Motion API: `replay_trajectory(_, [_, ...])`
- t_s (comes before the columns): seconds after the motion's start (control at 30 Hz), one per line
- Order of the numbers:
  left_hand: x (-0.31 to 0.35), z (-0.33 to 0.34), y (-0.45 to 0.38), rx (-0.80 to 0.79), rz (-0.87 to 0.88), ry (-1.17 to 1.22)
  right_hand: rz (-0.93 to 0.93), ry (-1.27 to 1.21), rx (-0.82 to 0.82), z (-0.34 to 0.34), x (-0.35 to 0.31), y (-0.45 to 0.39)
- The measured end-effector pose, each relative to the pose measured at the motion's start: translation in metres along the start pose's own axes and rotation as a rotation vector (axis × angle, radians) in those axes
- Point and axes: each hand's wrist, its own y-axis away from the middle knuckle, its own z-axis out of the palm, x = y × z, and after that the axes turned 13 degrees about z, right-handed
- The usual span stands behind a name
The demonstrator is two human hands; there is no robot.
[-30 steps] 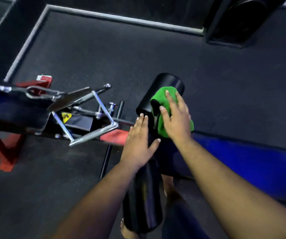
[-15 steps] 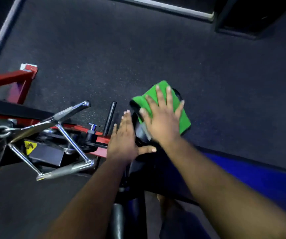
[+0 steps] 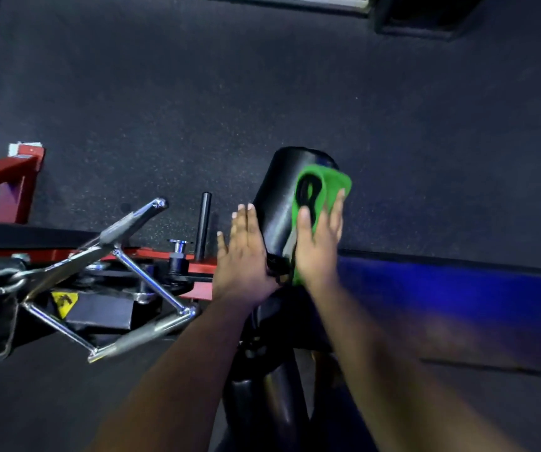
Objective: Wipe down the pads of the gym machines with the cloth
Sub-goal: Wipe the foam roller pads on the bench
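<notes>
Pressing flat against the right side of a black roller pad (image 3: 278,203), the right hand (image 3: 319,246) spreads a green cloth (image 3: 326,187) over the pad's curved face; its fingers lie fairly straight over the fabric, which bunches into a dark fold near the fingertips. The left hand (image 3: 243,256) rests open on the pad's left side, fingers straight and together, holding nothing. The pad stands tilted away from the camera, its far end pointing toward the dark speckled floor (image 3: 197,109). Left of the hands sits a red machine frame (image 3: 5,177) with a chrome triangle handle (image 3: 122,275), a short black post (image 3: 204,223) and a yellow warning sticker (image 3: 63,301). A second black pad (image 3: 262,402) seems to lie below the wrists, though blur makes it hard to read. Blue light falls across the floor at the right.
</notes>
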Motion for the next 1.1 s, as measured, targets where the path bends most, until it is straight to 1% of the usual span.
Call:
replay_trajectory(0.07, [-0.001,0.001,-0.001,0.000,-0.002,-0.006,0.005,-0.006,-0.055,0.004,0.019,0.044])
replay_trajectory(0.1, [0.000,0.001,-0.002,-0.008,-0.007,0.003,0.006,0.021,-0.072,0.003,0.020,0.045])
replay_trajectory(0.13, [-0.001,0.000,-0.003,-0.023,-0.009,0.013,-0.013,0.080,-0.068,0.001,0.011,0.034])
replay_trajectory(0.2, [-0.001,0.002,-0.002,-0.039,0.008,0.016,-0.103,0.323,-0.021,-0.005,-0.017,-0.006])
replay_trajectory(0.27, [-0.001,0.002,0.000,-0.026,0.023,0.019,-0.181,0.552,-0.018,-0.006,-0.053,-0.050])
replay_trajectory(0.37, [-0.001,-0.001,0.002,0.032,0.006,0.109,-0.214,0.736,-0.051,0.002,-0.086,-0.084])
replay_trajectory(0.43, [0.001,-0.005,0.002,0.062,-0.034,0.195,-0.272,0.779,-0.042,0.000,-0.081,-0.071])
replay_trajectory(0.5, [0.000,-0.004,0.000,0.111,-0.099,0.249,-0.361,0.756,-0.030,-0.006,-0.058,-0.031])
replay_trajectory(0.6, [-0.004,0.004,-0.005,0.233,-0.147,0.254,-0.446,0.764,-0.149,-0.014,-0.025,0.023])
replay_trajectory(0.63, [-0.004,0.004,-0.005,0.255,-0.157,0.250,-0.476,0.802,-0.180,-0.016,-0.025,0.020])
replay_trajectory(0.67, [-0.002,0.003,-0.004,0.246,-0.166,0.247,-0.525,0.845,-0.174,-0.016,-0.030,0.005])
replay_trajectory(0.73, [0.002,0.000,0.002,0.181,-0.174,0.247,-0.563,0.942,-0.140,-0.009,-0.054,-0.038])
replay_trajectory(0.83, [0.002,-0.003,-0.002,0.163,-0.178,0.223,-0.474,1.068,-0.143,0.012,-0.094,-0.083])
replay_trajectory(0.9, [0.000,-0.004,-0.007,0.148,-0.202,0.206,-0.505,1.058,-0.109,0.022,-0.098,-0.075])
replay_trajectory(0.93, [0.007,-0.009,-0.012,0.122,-0.178,0.203,-0.511,1.000,-0.053,0.006,-0.091,-0.062])
replay_trajectory(0.97, [0.006,-0.007,-0.014,0.107,-0.180,0.208,-0.521,0.911,-0.030,-0.001,-0.076,-0.042])
replay_trajectory(1.0, [0.004,-0.004,-0.014,0.107,-0.186,0.210,-0.511,0.809,-0.029,-0.006,-0.058,-0.021])
replay_trajectory(1.03, [0.001,0.000,-0.015,0.126,-0.183,0.220,-0.487,0.721,-0.062,-0.011,-0.037,0.001])
replay_trajectory(1.07, [-0.004,0.004,-0.015,0.132,-0.190,0.228,-0.438,0.645,-0.100,-0.012,-0.018,0.022])
replay_trajectory(1.1, [-0.005,0.004,-0.015,0.135,-0.182,0.236,-0.387,0.570,-0.102,-0.012,-0.005,0.033])
